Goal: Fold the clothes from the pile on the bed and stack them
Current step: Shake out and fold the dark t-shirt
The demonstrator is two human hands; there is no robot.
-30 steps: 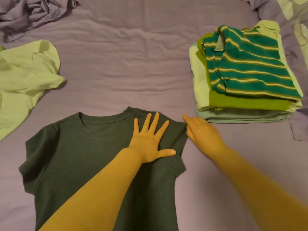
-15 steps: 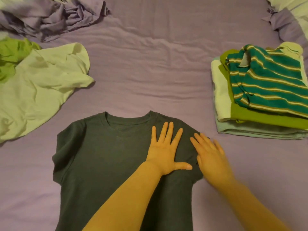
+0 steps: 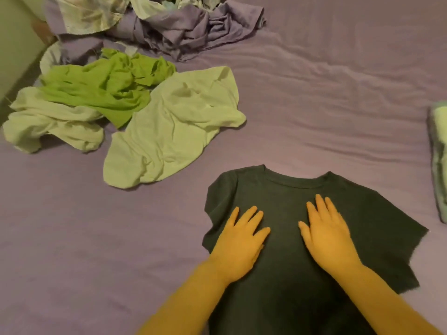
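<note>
A dark green T-shirt [image 3: 287, 189] lies spread flat on the bed, neck away from me, both sleeves out. My left hand [image 3: 239, 240] rests palm down on its left chest, fingers apart. My right hand [image 3: 326, 233] lies flat on the right chest, fingers apart. Neither hand grips cloth. The unfolded pile sits at the upper left: a pale green shirt [image 3: 174, 126], a bright green garment [image 3: 104, 85] and another pale piece [image 3: 48, 122]. Only the edge of the folded stack [image 3: 439, 160] shows at the far right.
A crumpled purple sheet [image 3: 193, 27] and patterned bedding [image 3: 92, 13] are heaped at the top left. The purple bed sheet [image 3: 326, 93] stretches wrinkled across the middle and right. A wall or bed side [image 3: 14, 44] runs along the far left.
The view has swung left, so the pile has come into sight and the folded stack has slid to the right edge. Both hands have shifted left across the shirt onto its chest.
</note>
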